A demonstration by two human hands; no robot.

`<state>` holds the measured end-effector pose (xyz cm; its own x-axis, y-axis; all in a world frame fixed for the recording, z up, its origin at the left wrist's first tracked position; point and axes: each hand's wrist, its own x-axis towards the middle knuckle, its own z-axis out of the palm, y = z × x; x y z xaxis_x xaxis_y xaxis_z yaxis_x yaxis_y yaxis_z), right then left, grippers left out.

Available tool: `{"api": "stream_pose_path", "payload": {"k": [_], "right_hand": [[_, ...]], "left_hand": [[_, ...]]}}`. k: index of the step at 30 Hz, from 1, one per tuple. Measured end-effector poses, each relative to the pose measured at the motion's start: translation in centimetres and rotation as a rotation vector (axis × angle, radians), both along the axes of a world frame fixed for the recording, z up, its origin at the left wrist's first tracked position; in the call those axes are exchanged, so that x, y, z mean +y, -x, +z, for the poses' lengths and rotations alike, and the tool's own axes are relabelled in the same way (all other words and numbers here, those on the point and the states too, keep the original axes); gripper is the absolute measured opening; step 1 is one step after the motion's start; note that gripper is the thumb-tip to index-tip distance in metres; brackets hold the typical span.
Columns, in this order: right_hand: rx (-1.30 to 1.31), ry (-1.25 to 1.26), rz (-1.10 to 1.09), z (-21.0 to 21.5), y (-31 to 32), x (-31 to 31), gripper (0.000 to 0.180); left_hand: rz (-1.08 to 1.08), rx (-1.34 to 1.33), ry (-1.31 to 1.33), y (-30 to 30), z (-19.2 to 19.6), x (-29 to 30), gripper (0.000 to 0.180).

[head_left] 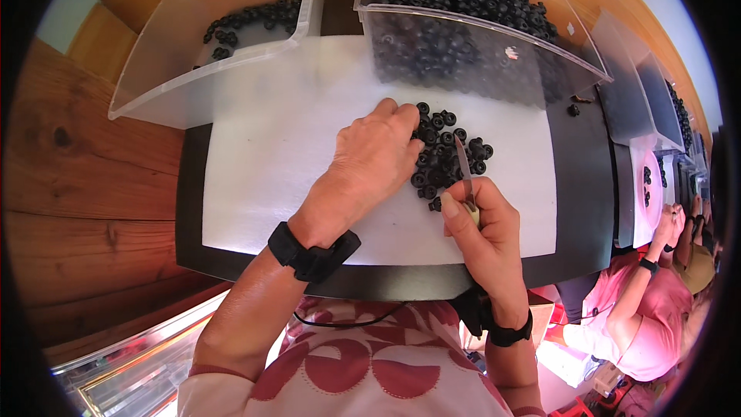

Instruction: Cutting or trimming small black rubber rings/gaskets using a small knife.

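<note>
A loose pile of small black round parts with hollow centres (438,161) lies on a white sheet (270,185). My left hand (377,143) is at the pile's left edge, its fingers curled in and its back turned up. Whatever those fingers grip is hidden beneath them. In my right hand (490,235) is a small knife (464,162) with a pale green handle. Its blade points up and away from me, over the right side of the pile. By my right thumb, one black part lies at the pile's near edge.
Behind the sheet stands a clear bin (486,17) heaped with black parts. Another clear bin (158,73), at left, holds fewer. A dark tabletop (587,185) frames the sheet. One stray part (573,110) lies at right. Farther right, a co-worker in pink (656,316) sits beside more bins.
</note>
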<state>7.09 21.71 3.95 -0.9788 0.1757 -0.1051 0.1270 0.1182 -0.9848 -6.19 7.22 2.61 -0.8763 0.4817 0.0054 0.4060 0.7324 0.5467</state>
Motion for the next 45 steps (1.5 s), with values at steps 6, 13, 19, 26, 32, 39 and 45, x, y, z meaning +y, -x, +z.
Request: {"api": "stream_pose_path", "payload": {"k": [6, 13, 19, 26, 32, 39, 45], "right_hand": [[-0.005, -0.003, -0.009, -0.2, 0.2, 0.3, 0.011], [0.041, 0.035, 0.052, -0.2, 1.2, -0.8, 0.012], [0.113, 0.019, 0.077, -0.3, 2.0, -2.3, 0.014], [0.188, -0.037, 0.117, -0.5, 2.6, -3.9, 0.015], [0.191, -0.016, 0.099, -1.1, 3.1, -4.0, 0.014], [0.185, -0.078, 0.089, -0.8, 2.3, -3.5, 0.015], [0.197, 0.006, 0.101, 0.0, 2.8, -4.5, 0.017]], "left_hand": [[0.029, -0.059, -0.139, -0.6, 0.5, -2.0, 0.018], [0.047, -0.807, -0.818, -2.1, 1.3, -5.0, 0.026], [0.026, -1.053, -1.174, -2.9, 0.1, -6.1, 0.029], [0.019, -1.131, -1.249, -3.6, -1.3, -6.7, 0.025], [0.083, -1.152, -1.265, -4.3, -0.9, -6.5, 0.025], [0.074, -1.173, -1.336, -4.1, -1.5, -6.6, 0.027], [-0.015, -1.195, -1.352, -4.1, -2.2, -6.9, 0.031]]}}
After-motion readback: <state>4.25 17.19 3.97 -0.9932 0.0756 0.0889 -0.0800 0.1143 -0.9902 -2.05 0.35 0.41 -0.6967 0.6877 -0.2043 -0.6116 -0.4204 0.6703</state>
